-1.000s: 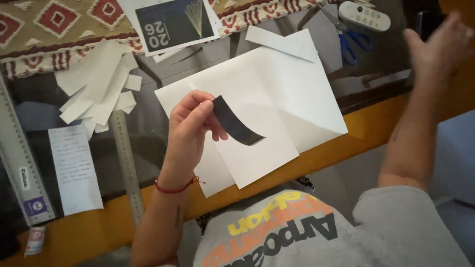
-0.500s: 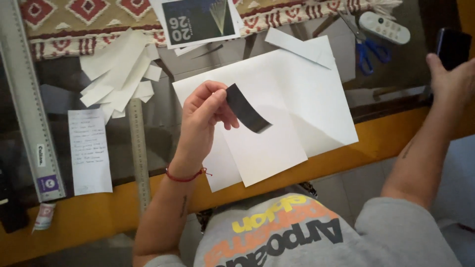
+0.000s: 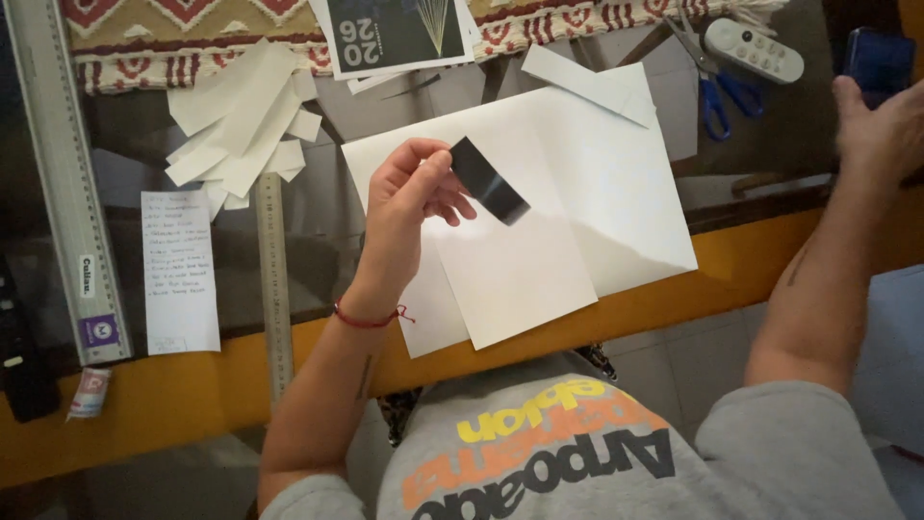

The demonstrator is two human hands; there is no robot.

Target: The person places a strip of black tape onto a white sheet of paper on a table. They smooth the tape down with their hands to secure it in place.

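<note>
Left hand (image 3: 409, 207) pinches a black strip (image 3: 489, 180) by its left end, raised over white sheets (image 3: 539, 231) on the desk, while right hand (image 3: 881, 130) far right wraps a dark phone (image 3: 878, 60), scissors (image 3: 717, 82) nearby.

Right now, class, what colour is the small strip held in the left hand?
Black strip, seen in the head view, pinched by the left hand.

Home craft desk, metal rulers (image 3: 272, 279), scissors (image 3: 710, 77), paper offcuts (image 3: 245, 116)
</note>
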